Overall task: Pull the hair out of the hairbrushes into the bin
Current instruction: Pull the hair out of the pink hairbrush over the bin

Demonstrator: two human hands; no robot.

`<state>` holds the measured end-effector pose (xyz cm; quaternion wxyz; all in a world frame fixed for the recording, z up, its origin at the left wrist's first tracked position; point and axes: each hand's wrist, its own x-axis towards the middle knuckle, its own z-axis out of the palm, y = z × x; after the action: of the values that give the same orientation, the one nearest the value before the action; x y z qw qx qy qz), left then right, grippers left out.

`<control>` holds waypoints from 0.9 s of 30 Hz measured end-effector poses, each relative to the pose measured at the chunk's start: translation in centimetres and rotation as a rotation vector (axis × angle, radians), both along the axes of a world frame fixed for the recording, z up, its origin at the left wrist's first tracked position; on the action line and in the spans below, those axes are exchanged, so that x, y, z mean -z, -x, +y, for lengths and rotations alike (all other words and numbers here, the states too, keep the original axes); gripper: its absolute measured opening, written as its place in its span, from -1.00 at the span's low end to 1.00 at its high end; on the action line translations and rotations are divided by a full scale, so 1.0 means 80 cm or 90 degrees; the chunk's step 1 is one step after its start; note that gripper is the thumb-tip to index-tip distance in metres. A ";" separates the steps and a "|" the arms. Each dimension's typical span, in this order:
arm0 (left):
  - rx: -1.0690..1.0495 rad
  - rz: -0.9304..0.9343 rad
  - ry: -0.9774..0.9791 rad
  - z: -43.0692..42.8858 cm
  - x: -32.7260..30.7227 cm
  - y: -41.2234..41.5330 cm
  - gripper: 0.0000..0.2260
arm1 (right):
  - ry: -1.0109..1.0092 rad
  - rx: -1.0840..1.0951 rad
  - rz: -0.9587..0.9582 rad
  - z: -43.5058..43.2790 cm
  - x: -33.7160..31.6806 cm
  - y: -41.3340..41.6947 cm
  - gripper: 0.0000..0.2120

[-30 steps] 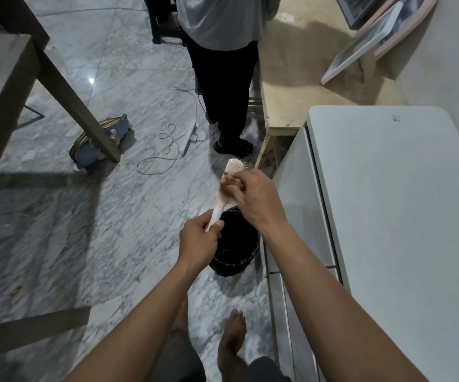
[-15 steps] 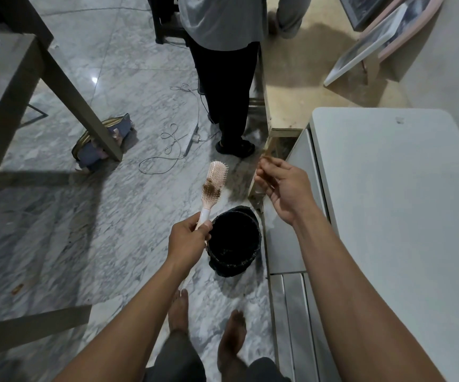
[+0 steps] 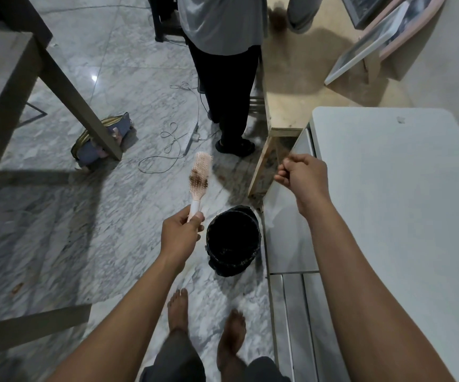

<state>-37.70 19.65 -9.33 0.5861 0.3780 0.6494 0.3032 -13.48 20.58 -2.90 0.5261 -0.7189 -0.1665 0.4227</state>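
My left hand (image 3: 180, 234) grips the white handle of a pink hairbrush (image 3: 201, 175), held upright over the marble floor just left of the bin. A clump of brown hair (image 3: 197, 180) sits in the bristles at the middle of the brush head. My right hand (image 3: 302, 173) is raised to the right of the brush, above and beyond the bin, with its fingertips pinched on a faint wisp of hair that is hard to make out. The black bag-lined bin (image 3: 234, 267) stands on the floor against the white table's side, below and between my hands.
A white folding table (image 3: 401, 230) fills the right side. A person in black trousers (image 3: 223, 86) stands beyond the bin beside a wooden platform (image 3: 305, 86). A power strip with cable (image 3: 173, 144), a bag (image 3: 99, 144) and a grey table leg (image 3: 79, 106) lie to the left. My bare feet (image 3: 206, 321) are near the bin.
My right hand has pulled away from the brush head to the right with its fingers pinched. The left hand has shifted the brush to the left, off the bin.
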 end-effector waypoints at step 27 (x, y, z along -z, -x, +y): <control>0.046 0.002 -0.014 0.007 -0.014 -0.021 -0.79 | -0.017 -0.253 0.108 0.006 0.065 0.058 -0.93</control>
<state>-36.02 20.21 -8.18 0.5917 0.4082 0.6326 0.2883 -18.09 21.10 -8.06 0.4542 -0.6268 -0.2658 0.5746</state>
